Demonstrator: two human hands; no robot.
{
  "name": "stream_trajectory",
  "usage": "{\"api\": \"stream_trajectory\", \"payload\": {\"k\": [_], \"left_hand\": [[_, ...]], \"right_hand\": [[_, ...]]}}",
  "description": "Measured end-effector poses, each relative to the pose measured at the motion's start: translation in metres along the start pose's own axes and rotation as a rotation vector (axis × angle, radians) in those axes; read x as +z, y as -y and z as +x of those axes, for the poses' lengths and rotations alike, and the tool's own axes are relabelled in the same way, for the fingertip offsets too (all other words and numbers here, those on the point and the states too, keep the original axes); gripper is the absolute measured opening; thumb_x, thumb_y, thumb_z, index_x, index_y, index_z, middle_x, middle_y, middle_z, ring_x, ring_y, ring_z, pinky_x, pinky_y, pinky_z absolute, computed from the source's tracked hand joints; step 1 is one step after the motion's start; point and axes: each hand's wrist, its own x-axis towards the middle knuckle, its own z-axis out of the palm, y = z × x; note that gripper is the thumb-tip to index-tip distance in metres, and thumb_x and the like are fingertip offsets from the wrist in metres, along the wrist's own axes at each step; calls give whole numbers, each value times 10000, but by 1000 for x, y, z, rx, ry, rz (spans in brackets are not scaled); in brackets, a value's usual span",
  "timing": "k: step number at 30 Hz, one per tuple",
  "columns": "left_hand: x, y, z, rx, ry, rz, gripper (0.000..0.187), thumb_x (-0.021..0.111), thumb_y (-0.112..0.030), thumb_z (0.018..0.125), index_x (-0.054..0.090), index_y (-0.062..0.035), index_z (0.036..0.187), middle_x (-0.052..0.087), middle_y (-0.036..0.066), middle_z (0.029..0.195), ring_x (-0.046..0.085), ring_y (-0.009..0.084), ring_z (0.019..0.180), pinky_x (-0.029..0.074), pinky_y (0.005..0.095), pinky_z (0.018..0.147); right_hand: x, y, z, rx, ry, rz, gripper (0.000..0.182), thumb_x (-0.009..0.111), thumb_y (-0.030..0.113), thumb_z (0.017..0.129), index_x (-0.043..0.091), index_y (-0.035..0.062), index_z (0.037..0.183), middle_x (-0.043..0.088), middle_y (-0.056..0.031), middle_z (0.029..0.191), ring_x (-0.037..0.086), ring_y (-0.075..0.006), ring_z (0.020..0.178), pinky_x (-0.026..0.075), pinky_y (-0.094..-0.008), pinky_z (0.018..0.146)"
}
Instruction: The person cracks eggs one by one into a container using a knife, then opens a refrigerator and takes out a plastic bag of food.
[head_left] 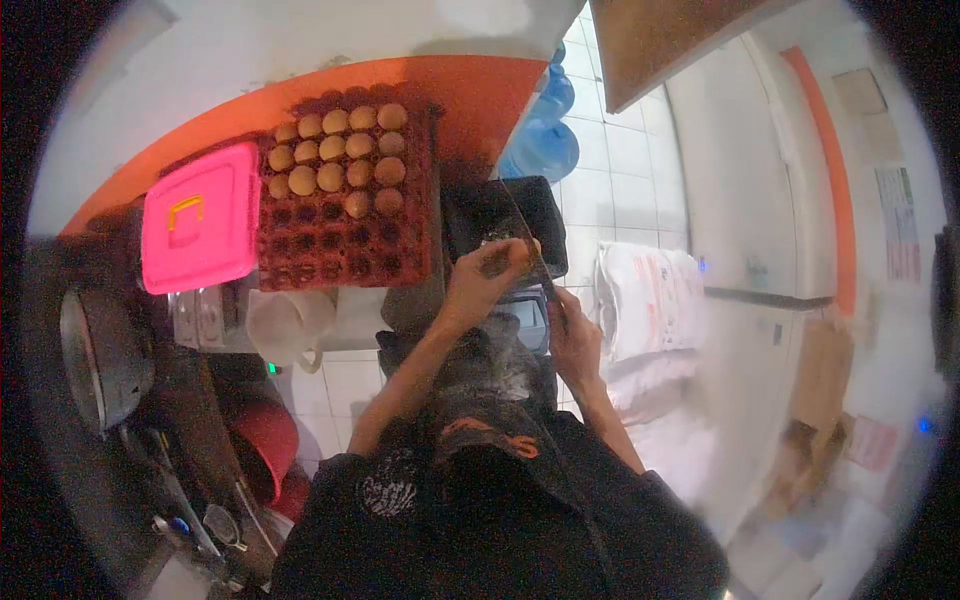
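Note:
My right hand [576,345] is wrapped round the handle of a long knife [527,226], its blade pointing away from me. Close beside the blade, my left hand [486,280] has its fingers curled round a brown egg [521,251], mostly covered by the fingers. Both hands are over a black bin [547,215], whose inside is dark. To the left, a dark red egg tray [318,262] carries several rows of brown eggs [332,148], with bare hollows in its near rows.
A pink lidded box [200,222] with a yellow handle stands left of the tray. A white pitcher [283,328] is nearer me. Blue water bottles [543,150] stand beyond the bin; white sacks [650,300] are stacked at right. A pan [103,360] is at far left.

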Motion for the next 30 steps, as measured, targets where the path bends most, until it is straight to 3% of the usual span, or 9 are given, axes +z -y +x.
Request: {"api": "stream_trajectory", "payload": {"k": [4,10,13,16,18,22,25,30], "left_hand": [[-6,-9,4,-42,-20,32,396,755,-163,900,651,40,1223,704,87,1140,654,138,1010,513,284,931],[-12,-24,22,-106,28,-183,345,711,-171,943,660,34,1215,702,68,1123,657,125,988,533,270,894],[-13,-32,25,-114,13,-161,337,690,-199,963,667,41,1199,702,63,1114,661,123,978,539,268,881],[-10,-34,31,-149,23,-144,352,677,-230,975,672,52,1186,704,63,1102,670,127,965,545,267,874],[-11,-33,34,-177,20,-64,360,670,-244,981,673,55,1182,705,65,1093,675,129,954,549,264,871],[-5,-30,37,-217,30,-208,355,671,-238,980,674,51,1186,709,70,1082,680,128,944,551,250,867],[-3,-22,40,-206,26,-185,344,671,-226,978,674,48,1186,710,75,1081,678,126,953,551,248,871],[-1,-2,39,-114,107,-209,352,700,-217,953,670,34,1198,712,81,1096,673,134,992,542,277,892]], "right_hand": [[2,5,9,-78,-159,23,281,581,123,1000,557,129,1280,700,-213,922,712,-382,863,538,-450,692],[-2,13,38,-45,-16,16,313,588,121,996,550,155,1305,706,-213,997,702,-406,920,537,-461,698],[3,8,39,-82,-94,31,323,588,127,996,545,172,1313,707,-214,989,698,-415,898,537,-459,697],[-3,7,45,24,38,-47,313,588,136,997,553,173,1305,705,-216,967,698,-411,869,536,-456,687],[-2,5,42,-34,-65,-27,287,589,141,996,572,162,1282,702,-216,945,696,-406,840,530,-455,674],[1,-6,43,-52,-62,-17,233,604,140,988,613,139,1221,696,-207,900,686,-405,802,522,-443,667],[-2,-6,42,-20,-107,13,217,610,141,989,617,101,1202,686,-192,851,683,-338,732,518,-411,655],[0,-2,55,57,-162,210,259,699,181,948,648,33,1154,666,-51,776,584,-132,630,480,-326,571]]}}
